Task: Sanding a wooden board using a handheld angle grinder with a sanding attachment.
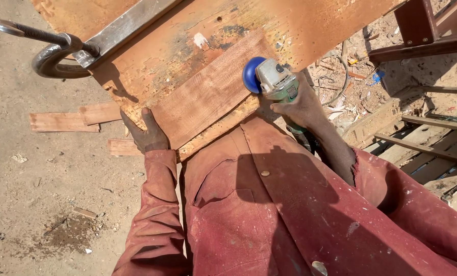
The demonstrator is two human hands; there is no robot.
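Reddish-brown plank (208,97), rough-sawn with fine cross-grain ripples, lies slantwise on a wider dust-coated workbench (310,25) of orange-stained wood, running from about 7 o'clock up to 1 o'clock just in front of the person's chest. At the plank's 3 o'clock edge sits an angle grinder (272,79), its grey-white metal head rounded and scuffed, with a smooth blue disc guard (250,74) touching the wood. The right hand (302,105) is wrapped tight around the grinder's body, fingers closed on it. The left hand (148,134), dusty, lies flat with fingers spread and slightly apart, pressing on the plank's lower corner at 7 o'clock. At 10 o'clock a curved steel clamp hook (52,59) with a threaded rod meets a flat grey metal bar (121,30). Thin wood offcuts (65,120) lie on the sandy ground (29,184) at 9 o'clock. Slatted timber frames (427,143) stand at 3 o'clock. A faded red, dust-speckled work shirt (269,214) fills the foreground.
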